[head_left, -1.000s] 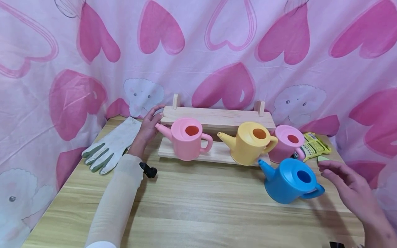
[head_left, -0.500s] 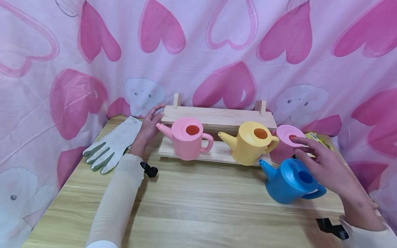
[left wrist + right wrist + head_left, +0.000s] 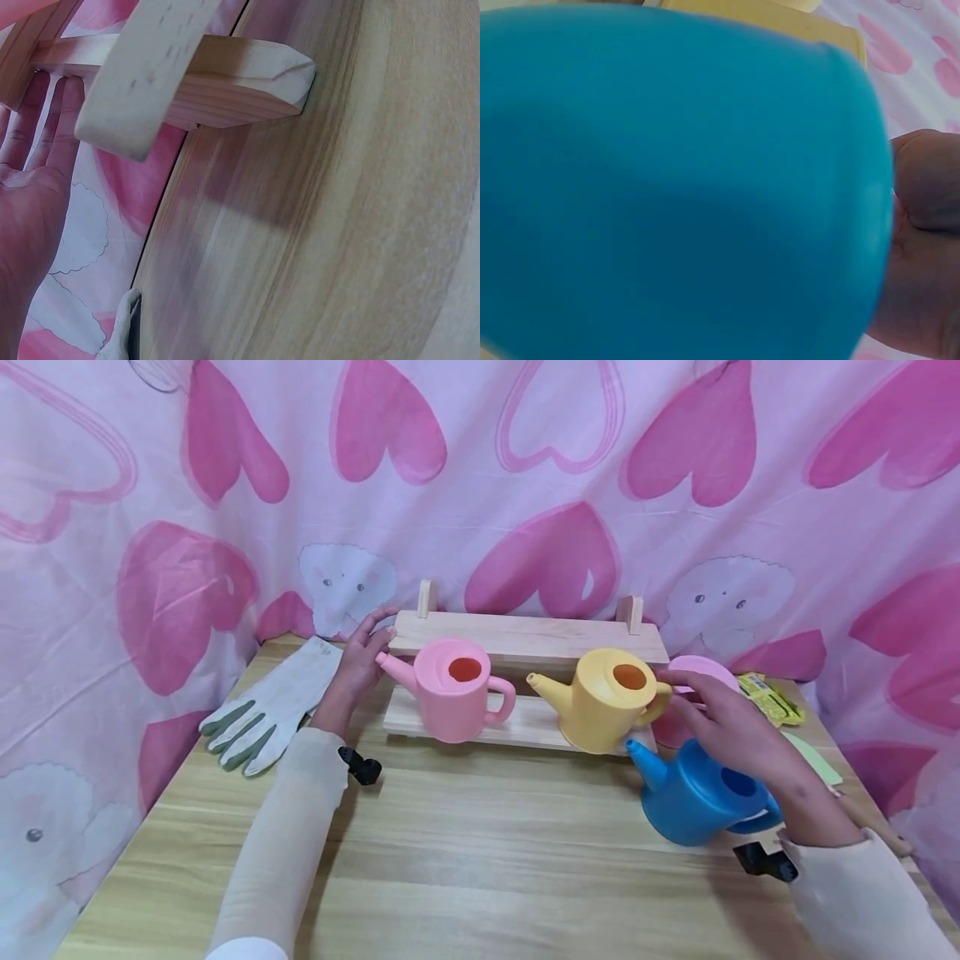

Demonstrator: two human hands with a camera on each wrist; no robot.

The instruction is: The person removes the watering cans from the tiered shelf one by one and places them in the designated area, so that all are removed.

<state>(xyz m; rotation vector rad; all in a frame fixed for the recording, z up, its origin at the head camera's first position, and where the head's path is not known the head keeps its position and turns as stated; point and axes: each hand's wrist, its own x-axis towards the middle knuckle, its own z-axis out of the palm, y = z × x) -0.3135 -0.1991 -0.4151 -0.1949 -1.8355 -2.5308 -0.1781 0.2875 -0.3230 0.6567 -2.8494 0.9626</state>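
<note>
A two-tier wooden shelf (image 3: 517,635) stands against the curtain, with a pink watering can (image 3: 450,706) and a yellow watering can (image 3: 596,714) on its lower board. My left hand (image 3: 358,672) touches the shelf's left end; its fingers (image 3: 64,127) lie straight against the wood in the left wrist view. My right hand (image 3: 727,722) reaches over the blue watering can (image 3: 675,802), fingertips right at the yellow can's handle. That blue can fills most of the right wrist view and hides the right fingers there. Behind the right hand stands a second pink watering can (image 3: 705,670), partly covered.
A white and green work glove (image 3: 277,702) lies at the left of the table (image 3: 465,860). At the right are a yellow packet (image 3: 772,700), a flat light green piece (image 3: 813,758) and a brown rod-like handle (image 3: 873,822). The heart-patterned curtain (image 3: 450,527) closes off the back.
My right hand has moved left from beside the blue can, across the second pink can, to the yellow can's handle. My left hand and the cans keep their places.
</note>
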